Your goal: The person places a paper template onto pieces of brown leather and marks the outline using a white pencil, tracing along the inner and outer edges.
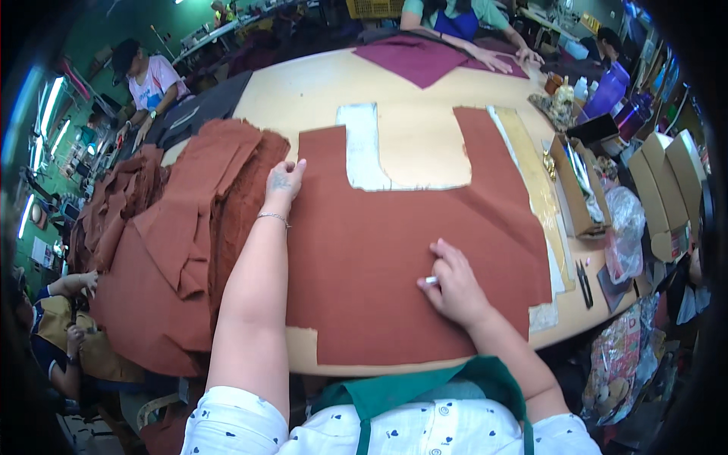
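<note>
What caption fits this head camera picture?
Left hand flat on rust-brown cut fabric, right hand holding white chalk against it.

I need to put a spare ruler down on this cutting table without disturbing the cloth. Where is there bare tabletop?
Bare wood shows in the notch of the rust fabric piece, beyond the pale pattern template, up to the maroon cloth. The left is crowded with stacked rust pieces; the right edge holds an open cardboard box and scissors.

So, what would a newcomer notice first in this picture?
A big rust-brown cloth spread over the table. The left hand presses its upper left edge; the right hand holds white chalk on it. A heap of same-coloured pieces lies at the left.
</note>
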The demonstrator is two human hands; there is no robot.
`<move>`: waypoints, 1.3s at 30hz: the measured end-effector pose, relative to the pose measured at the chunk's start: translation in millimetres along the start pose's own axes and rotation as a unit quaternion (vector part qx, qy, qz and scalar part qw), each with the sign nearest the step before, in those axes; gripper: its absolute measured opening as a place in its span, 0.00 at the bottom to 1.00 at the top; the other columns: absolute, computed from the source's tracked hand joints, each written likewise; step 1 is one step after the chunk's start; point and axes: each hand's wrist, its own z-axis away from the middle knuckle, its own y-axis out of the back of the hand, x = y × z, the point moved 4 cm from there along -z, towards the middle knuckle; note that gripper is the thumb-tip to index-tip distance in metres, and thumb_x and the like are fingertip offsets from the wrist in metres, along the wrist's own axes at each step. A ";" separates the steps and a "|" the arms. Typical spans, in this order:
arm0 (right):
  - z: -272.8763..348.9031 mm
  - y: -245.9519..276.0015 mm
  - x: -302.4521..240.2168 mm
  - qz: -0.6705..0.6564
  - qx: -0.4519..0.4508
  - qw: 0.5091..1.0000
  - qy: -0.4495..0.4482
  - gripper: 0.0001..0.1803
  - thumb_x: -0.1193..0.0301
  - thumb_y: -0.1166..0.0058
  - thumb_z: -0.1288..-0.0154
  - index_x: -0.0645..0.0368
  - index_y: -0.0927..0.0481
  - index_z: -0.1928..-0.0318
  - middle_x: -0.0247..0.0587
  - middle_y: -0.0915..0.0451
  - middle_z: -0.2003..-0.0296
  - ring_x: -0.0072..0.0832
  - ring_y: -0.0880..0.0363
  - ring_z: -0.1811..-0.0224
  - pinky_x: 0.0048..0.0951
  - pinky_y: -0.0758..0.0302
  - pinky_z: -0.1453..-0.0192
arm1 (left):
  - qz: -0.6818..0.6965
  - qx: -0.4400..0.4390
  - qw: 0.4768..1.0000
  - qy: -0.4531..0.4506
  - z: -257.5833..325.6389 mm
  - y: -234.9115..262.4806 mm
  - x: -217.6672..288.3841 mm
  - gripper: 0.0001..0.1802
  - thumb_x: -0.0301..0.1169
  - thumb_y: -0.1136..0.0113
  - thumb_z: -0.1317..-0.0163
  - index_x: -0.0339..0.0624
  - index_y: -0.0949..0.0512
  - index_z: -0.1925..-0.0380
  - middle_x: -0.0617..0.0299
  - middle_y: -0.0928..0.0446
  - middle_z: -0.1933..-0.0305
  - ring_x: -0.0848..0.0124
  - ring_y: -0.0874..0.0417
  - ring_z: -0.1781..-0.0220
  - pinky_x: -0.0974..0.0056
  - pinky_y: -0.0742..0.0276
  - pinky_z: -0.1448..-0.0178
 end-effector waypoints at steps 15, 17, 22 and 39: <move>-9.4 9.6 17.9 -0.229 0.012 0.966 -0.123 0.15 0.75 0.40 0.49 0.60 0.36 0.81 0.50 0.26 0.59 0.43 0.26 0.52 0.35 0.28 0.52 | 0.180 -0.187 0.964 0.064 -100.2 -41.0 22.5 0.15 0.35 0.35 0.50 0.39 0.22 0.64 0.57 0.21 0.68 0.70 0.19 0.63 0.67 0.24 0.59; -8.4 10.7 20.2 -0.224 0.015 0.966 -0.128 0.15 0.76 0.40 0.49 0.60 0.36 0.81 0.49 0.26 0.59 0.42 0.26 0.52 0.35 0.28 0.52 | 0.388 -0.246 0.888 0.023 -88.4 -37.7 47.3 0.15 0.28 0.39 0.46 0.40 0.26 0.57 0.57 0.22 0.62 0.72 0.20 0.61 0.68 0.24 0.58; -6.8 13.1 15.8 -0.231 0.017 0.965 -0.120 0.15 0.76 0.40 0.49 0.60 0.36 0.81 0.48 0.26 0.60 0.42 0.27 0.52 0.36 0.28 0.52 | 0.357 -0.136 0.924 -0.024 -90.3 -10.8 42.9 0.32 0.23 0.41 0.46 0.39 0.39 0.40 0.54 0.23 0.57 0.69 0.21 0.58 0.65 0.23 0.56; -25.8 50.0 57.1 -0.244 0.089 0.947 -0.189 0.11 0.67 0.39 0.48 0.61 0.24 0.68 0.37 0.26 0.73 0.24 0.27 0.73 0.25 0.28 0.67 | -0.236 -0.189 0.942 -0.142 227.4 -1.4 77.2 0.37 0.54 0.48 0.43 0.51 0.41 0.37 0.53 0.55 0.30 0.51 0.61 0.28 0.26 0.59 0.40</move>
